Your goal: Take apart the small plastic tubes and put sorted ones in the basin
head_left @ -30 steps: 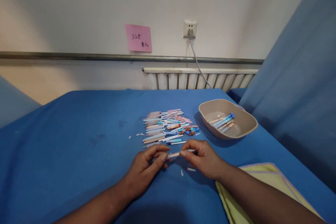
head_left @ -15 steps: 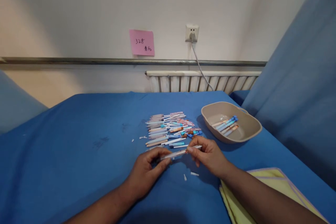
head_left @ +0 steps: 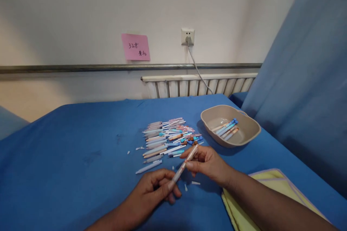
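Both hands hold one pale pen (head_left: 185, 163) that slants up to the right. My left hand (head_left: 154, 191) pinches its lower end and my right hand (head_left: 207, 162) pinches its upper end. Just beyond them a pile of several pens and pen parts (head_left: 169, 137) lies on the blue cloth (head_left: 81, 144). One pale pen barrel (head_left: 148, 167) lies apart at the pile's near left. A beige oval basin (head_left: 245, 135) at the right holds several blue and orange pens (head_left: 226, 127).
A yellow cloth (head_left: 273, 187) lies at the near right under my right forearm. Small white bits (head_left: 195, 183) dot the blue cloth. Behind are a radiator (head_left: 197, 85), a wall socket with a cable (head_left: 187, 37), a pink note (head_left: 135, 47) and a blue curtain (head_left: 306, 65).
The pen went from nearly level to steeply slanted: my left hand dropped toward me and my right hand stayed up by the pile. The camera view shifted slightly.
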A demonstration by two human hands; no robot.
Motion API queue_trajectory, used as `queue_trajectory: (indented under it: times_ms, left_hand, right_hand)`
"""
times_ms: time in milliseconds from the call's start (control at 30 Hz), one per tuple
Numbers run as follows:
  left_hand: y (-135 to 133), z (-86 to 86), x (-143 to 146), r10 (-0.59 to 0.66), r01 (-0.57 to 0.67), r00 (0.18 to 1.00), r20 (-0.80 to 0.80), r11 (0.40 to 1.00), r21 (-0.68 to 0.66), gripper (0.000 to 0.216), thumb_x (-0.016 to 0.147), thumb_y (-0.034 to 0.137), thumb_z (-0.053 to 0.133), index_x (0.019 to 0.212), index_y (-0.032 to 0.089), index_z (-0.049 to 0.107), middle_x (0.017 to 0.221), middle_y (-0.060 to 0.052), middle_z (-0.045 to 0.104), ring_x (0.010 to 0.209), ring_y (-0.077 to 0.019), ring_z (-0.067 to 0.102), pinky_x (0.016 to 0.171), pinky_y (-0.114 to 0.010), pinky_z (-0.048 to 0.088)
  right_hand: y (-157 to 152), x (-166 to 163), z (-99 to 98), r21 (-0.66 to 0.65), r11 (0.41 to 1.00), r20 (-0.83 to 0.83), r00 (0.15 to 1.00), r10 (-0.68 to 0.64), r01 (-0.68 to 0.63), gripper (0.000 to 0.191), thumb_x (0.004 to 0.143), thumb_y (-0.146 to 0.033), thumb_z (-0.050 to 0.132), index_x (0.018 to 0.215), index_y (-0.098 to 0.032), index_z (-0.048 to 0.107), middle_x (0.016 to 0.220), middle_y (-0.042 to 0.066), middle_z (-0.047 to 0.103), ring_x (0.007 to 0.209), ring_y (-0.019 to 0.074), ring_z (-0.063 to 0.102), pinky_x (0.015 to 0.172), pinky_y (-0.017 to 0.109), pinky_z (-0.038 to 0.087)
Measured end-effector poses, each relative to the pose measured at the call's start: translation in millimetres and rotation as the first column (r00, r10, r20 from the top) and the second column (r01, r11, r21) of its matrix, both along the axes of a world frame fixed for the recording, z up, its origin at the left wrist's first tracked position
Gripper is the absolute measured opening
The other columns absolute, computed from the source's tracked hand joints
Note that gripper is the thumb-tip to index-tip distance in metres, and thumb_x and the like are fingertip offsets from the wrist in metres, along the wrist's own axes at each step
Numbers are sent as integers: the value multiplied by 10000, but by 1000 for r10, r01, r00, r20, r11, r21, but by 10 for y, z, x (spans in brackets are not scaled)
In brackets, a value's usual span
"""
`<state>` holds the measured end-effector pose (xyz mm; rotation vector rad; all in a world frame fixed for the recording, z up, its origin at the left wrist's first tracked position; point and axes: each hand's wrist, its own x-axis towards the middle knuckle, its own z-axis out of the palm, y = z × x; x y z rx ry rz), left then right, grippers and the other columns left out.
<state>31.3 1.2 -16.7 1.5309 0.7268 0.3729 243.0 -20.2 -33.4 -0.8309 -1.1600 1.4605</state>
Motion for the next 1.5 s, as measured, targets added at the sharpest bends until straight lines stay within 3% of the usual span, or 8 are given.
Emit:
queue_trajectory:
  times_ms: [133,233,533,800,1067,1233,1333,1500]
  left_hand:
    - [-29,-22,40,-37,58,995,94,970,-237,325,874,436,566,947,125,627,799,-84,711,624,-145,639,606,-257,466]
    - [-43,-49,73,-50,87,990,133,953,-290,311,885,419,560,967,125,621,795,-82,710,626,-143,641,598,-252,460]
    - [-57,-78,232,103,-63,986,135,960,-271,349,837,460,614,900,117,635,769,-69,694,599,-125,604,584,-239,447]
    - [-59,-12,268,103,-80,990,91,969,-233,346,815,468,636,862,125,654,770,-53,661,633,-126,578,585,-229,427]
    - [12,-40,268,161,-162,986,-49,986,-26,336,790,472,651,778,137,685,683,-23,624,630,-135,522,608,-233,406]
    - [150,328,380,279,-271,960,-34,950,153,311,754,466,682,822,163,702,738,-37,665,689,-170,566,635,-243,429]
    - [296,706,677,281,-248,958,-58,914,321,317,761,472,659,838,166,680,670,-21,639,616,-164,558,594,-246,434]
    - [569,1075,1634,40,122,953,-301,858,499,320,757,463,606,823,153,649,650,-14,634,604,-168,570,548,-235,423]
  right_hand:
    - [-31,-21,1,-46,991,19,992,126,-125,368,654,-422,789,827,-120,670,654,3,634,508,83,555,502,225,449]
    - [-45,-43,30,-55,991,36,991,126,-124,376,660,-459,773,769,-125,641,612,-9,615,482,79,535,484,218,426]
    - [-8,-87,13,-25,1000,134,991,2,1,423,681,-539,719,715,-148,560,584,-28,574,451,68,468,437,202,383]
    - [-8,-101,-4,-19,999,121,992,31,-29,443,717,-567,674,743,-139,566,604,-17,583,466,69,486,471,209,399]
    - [128,-120,-51,10,1000,120,993,21,-22,509,624,-626,711,705,-149,552,528,-56,532,430,63,477,433,181,367]
    - [231,-119,-46,-89,996,104,994,32,-23,530,902,-616,334,763,-145,533,528,-45,504,373,67,479,399,179,363]
    - [239,-139,-59,-98,993,283,955,86,-60,352,943,-425,390,760,-157,527,537,-48,503,379,72,476,403,177,381]
    - [138,-99,15,163,977,658,753,-2,-140,256,870,-352,482,734,-178,611,635,-4,622,600,148,617,543,214,455]
